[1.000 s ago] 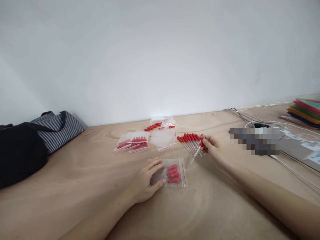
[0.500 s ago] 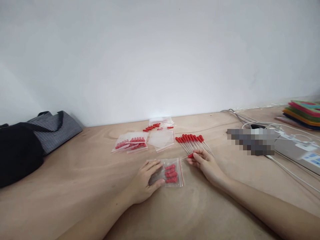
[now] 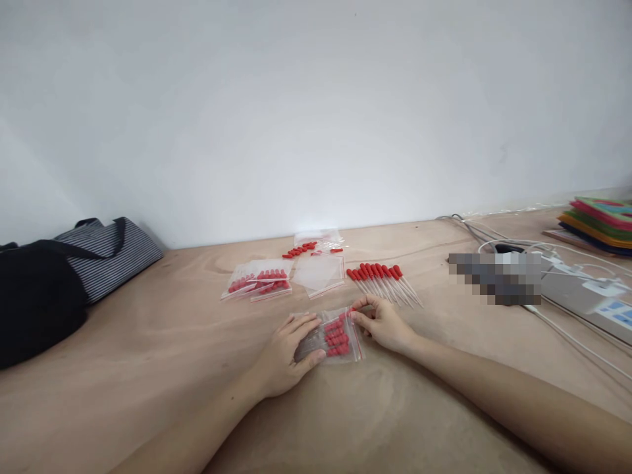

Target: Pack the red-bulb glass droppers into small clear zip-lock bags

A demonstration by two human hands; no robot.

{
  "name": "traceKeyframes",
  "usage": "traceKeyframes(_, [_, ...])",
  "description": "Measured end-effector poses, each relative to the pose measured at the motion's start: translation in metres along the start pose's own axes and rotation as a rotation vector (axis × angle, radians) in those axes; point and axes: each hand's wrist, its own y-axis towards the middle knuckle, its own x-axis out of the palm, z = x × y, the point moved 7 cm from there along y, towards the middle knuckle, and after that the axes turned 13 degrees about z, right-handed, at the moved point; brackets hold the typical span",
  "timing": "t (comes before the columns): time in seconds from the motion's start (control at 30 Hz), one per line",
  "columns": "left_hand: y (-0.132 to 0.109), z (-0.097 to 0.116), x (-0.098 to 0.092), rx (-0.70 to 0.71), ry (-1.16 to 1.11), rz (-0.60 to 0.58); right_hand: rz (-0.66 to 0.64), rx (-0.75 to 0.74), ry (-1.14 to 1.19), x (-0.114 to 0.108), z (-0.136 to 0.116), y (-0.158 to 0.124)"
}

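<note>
Resting palm-down on bag (image 3: 354, 351), left hand (image 3: 292, 357)

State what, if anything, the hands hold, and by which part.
The left hand lies on the bag, apparently without gripping; the right hand seems to pinch a dropper by its red end, at the bag's mouth.

No text, label, brand or number is showing legibly anywhere. The blue-and-white patch (image 3: 623, 313) on the grey flat object (image 3: 567, 289) at right is appearing too small to read, and pixelation is covering the dark item (image 3: 494, 280) beside it.
</note>
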Motion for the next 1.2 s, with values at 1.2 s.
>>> traceKeyframes(1.2, [-0.002,0.001,-0.004,0.025,-0.008,0.101,-0.261,-0.221,-0.019,0.027,-0.012,0.013])
